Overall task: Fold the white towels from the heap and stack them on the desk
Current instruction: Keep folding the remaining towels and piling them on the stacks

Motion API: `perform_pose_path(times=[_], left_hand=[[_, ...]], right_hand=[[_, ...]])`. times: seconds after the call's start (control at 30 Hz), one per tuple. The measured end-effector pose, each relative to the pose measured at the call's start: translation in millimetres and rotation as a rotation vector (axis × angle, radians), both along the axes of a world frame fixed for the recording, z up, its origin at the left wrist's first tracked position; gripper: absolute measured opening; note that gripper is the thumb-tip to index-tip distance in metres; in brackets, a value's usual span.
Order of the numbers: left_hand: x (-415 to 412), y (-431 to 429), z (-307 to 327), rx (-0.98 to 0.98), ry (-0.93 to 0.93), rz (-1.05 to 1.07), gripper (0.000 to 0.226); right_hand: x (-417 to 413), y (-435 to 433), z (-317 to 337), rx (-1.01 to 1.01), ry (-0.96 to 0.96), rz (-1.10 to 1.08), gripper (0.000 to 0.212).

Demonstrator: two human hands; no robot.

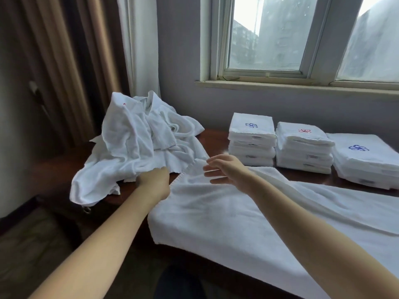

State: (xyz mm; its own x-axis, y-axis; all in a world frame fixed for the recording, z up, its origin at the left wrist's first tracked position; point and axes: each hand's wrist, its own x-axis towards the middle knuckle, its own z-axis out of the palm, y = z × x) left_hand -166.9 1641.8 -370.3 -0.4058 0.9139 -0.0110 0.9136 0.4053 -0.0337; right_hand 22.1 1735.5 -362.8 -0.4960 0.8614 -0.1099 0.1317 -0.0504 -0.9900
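Left hand (154, 184) curls at the heap (133, 143), grip unclear; right hand (226, 169), fingers wide, over spread towel (216, 216), centre frame.

Towels all white: heap (138, 145), spread towel (237, 212). Stacks: blue logo (251, 125), red logo (304, 131), blue logo far right (358, 148). Desk (216, 137) dark red-brown; curtain (64, 61) brown.

No real words to read here, just stitched logos

The left stack (251, 145) has a blue swirl (251, 125) on its top towel, the middle stack (304, 152) has a red swirl (304, 131), and the right stack (367, 167) has another blue swirl (358, 148). I can't see letters in any of them. Small sewn tags (313, 156) poke out of the folded edges, but the print is too tiny and blurry to read. There's also a speck of red stitching (124, 104) on the heap (129, 143), no idea what it says.
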Motion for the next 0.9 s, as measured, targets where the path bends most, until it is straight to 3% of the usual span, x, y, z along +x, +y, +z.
perform_pose_path(times=[0.13,0.27,0.4,0.5,0.73,0.9], left_hand=[[23.2,22.5,-12.1,0.216,-0.174,-0.168,0.040],[53.8,47.5,-19.1,0.393,-0.286,-0.345,0.037],[79.2,71.1,-26.0,0.413,-0.326,-0.440,0.033],[91.7,87.3,-30.3,0.371,-0.387,-0.463,0.034],[106.3,118.0,-27.8,0.295,-0.486,-0.502,0.035],[107.4,135.4,-22.5,0.296,-0.478,-0.542,0.043]], right_hand=[[24.6,13.1,-2.3,0.226,-0.104,-0.164,0.015],[57.0,26.1,-12.7,0.561,-0.332,-0.329,0.020],[89.9,36.8,-24.4,0.760,-0.742,-0.328,0.040],[99.6,44.0,-31.0,0.778,-0.906,-0.296,0.044],[105.4,59.9,-31.4,0.787,-1.000,-0.346,0.035],[107.5,61.3,-27.4,0.789,-0.761,-0.405,0.022]])
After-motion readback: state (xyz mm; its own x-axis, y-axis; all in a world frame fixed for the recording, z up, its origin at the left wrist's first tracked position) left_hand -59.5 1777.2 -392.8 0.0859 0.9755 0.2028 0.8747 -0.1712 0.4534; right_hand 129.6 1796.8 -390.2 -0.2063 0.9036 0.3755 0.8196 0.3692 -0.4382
